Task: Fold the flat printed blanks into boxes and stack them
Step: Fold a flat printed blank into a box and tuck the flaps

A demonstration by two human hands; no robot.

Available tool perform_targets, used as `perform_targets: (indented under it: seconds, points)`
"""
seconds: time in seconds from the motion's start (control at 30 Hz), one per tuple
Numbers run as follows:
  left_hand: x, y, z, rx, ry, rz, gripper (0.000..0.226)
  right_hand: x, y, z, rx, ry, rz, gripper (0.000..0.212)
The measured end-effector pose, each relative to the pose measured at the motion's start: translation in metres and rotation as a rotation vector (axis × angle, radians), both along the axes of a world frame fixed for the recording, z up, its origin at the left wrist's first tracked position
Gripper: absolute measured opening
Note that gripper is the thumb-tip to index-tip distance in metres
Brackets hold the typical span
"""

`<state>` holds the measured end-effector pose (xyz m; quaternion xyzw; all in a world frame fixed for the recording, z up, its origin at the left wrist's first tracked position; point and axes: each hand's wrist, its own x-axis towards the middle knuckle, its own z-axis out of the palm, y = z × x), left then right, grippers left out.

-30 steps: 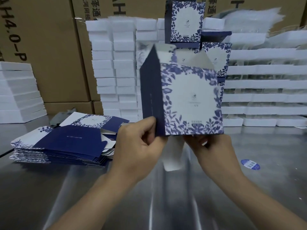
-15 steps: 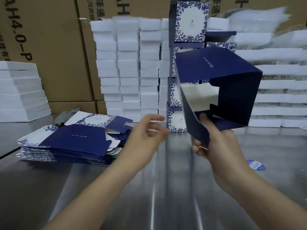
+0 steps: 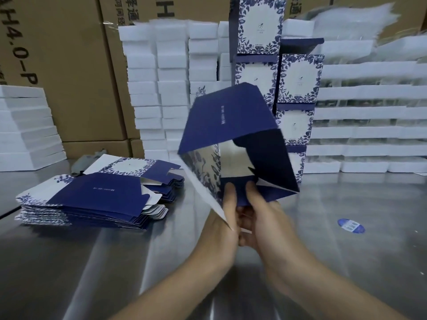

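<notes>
Both hands meet low in the middle, above the brushed steel table (image 3: 138,262). The left hand (image 3: 220,220) pinches the lower edge of a half-opened navy and white floral cardboard box (image 3: 231,125), its thumb on a navy bottom flap and its fingers hidden behind the floral panel. The right hand (image 3: 265,218) grips the same flap just beside it, thumb on top and fingers curled beneath. The box is held tilted in the air, its open end facing the camera.

To the right, a blue oval sticker (image 3: 351,225) lies on the steel. On the left rests a pile of flat printed blanks (image 3: 92,197). Behind the held box stand stacked finished floral boxes (image 3: 298,79), flanked by white foam blocks (image 3: 173,88) and white foam trays (image 3: 369,135). Brown shipping cartons (image 3: 69,65) form the backdrop.
</notes>
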<state>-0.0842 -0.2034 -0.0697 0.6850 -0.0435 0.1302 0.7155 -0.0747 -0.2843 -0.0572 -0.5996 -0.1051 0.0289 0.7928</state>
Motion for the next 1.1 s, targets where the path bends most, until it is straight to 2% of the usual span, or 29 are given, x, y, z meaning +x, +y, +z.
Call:
perform_targets:
  seconds: [0.13, 0.27, 0.37, 0.5, 0.6, 0.73, 0.9, 1.1]
  points:
    - [0.000, 0.004, 0.006, -0.108, 0.001, 0.087, 0.063, 0.001, -0.007, 0.005, -0.017, -0.018, 0.028, 0.058]
    - [-0.001, 0.011, 0.009, -0.095, -0.020, 0.118, 0.061, 0.003, -0.011, 0.006, 0.001, -0.027, -0.013, 0.064]
    - [0.000, 0.010, 0.008, -0.090, -0.036, 0.121, 0.063, 0.001, -0.011, 0.005, -0.002, -0.018, 0.019, 0.063]
    - [0.004, 0.011, 0.006, 0.012, -0.117, 0.116, 0.067, 0.002, -0.012, 0.008, -0.072, -0.015, 0.126, 0.060]
    - [0.006, 0.020, 0.011, -0.041, -0.170, 0.096, 0.061, 0.005, -0.016, 0.011, -0.116, -0.046, 0.121, 0.058]
    - [0.006, 0.023, 0.018, -0.124, -0.154, 0.070, 0.059, 0.008, -0.019, 0.009, -0.102, -0.087, 0.143, 0.055]
    - [0.004, 0.016, 0.016, -0.100, -0.109, 0.064, 0.066, 0.009, -0.019, 0.005, -0.121, -0.074, 0.142, 0.057]
    - [0.008, 0.020, 0.012, -0.130, -0.107, 0.102, 0.063, 0.008, -0.019, 0.007, -0.055, -0.082, 0.172, 0.046]
